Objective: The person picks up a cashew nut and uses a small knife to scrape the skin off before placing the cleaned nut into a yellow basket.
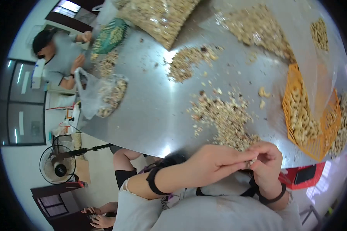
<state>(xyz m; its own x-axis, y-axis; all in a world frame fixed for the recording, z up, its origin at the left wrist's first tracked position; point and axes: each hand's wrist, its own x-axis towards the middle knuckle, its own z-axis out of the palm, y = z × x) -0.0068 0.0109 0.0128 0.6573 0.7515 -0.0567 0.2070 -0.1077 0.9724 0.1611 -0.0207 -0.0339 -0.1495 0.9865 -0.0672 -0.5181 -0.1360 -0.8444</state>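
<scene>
My left hand (219,163) and my right hand (266,161) meet at the near edge of the metal table. Fingers of both are pinched together around a small pale nut piece (251,162), partly hidden by the fingertips. Just beyond them lies a loose pile of small nut fragments (229,119), with dark bits mixed in. To the right, an orange plastic basket (320,154) holds whole cashews (301,115). A few single cashews (263,92) lie between the pile and the basket.
Large clear bags of nuts (158,19) (254,29) stand at the back. Another pile (185,63) lies mid-table. At the far left a person (58,54) sits near a green basket (111,36) and a plastic bag (112,94). A phone (305,174) rests on something red.
</scene>
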